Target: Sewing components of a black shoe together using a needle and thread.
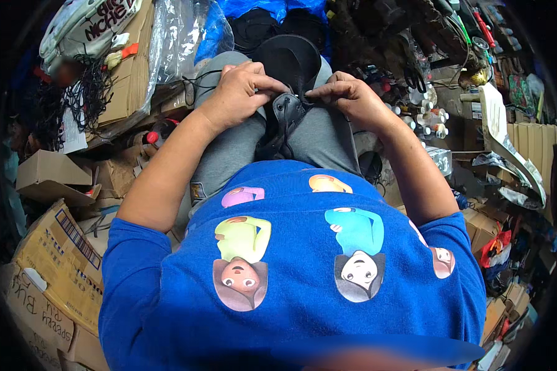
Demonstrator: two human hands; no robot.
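Left hand point(240, 93) and right hand point(346, 93) each pinch the black leather shoe upper point(284, 120), fingers pressed together. A black cap point(289, 55) lies just beyond both grips.

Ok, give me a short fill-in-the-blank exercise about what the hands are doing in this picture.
1. Both hands work on a black ____ resting on the person's lap.
2. The left hand and right hand both pinch the shoe near its ____.
3. The person's sweatshirt is ____ in colour.
4. Brown ____ boxes lie on the person's left.

Missing words: shoe; laces; blue; cardboard
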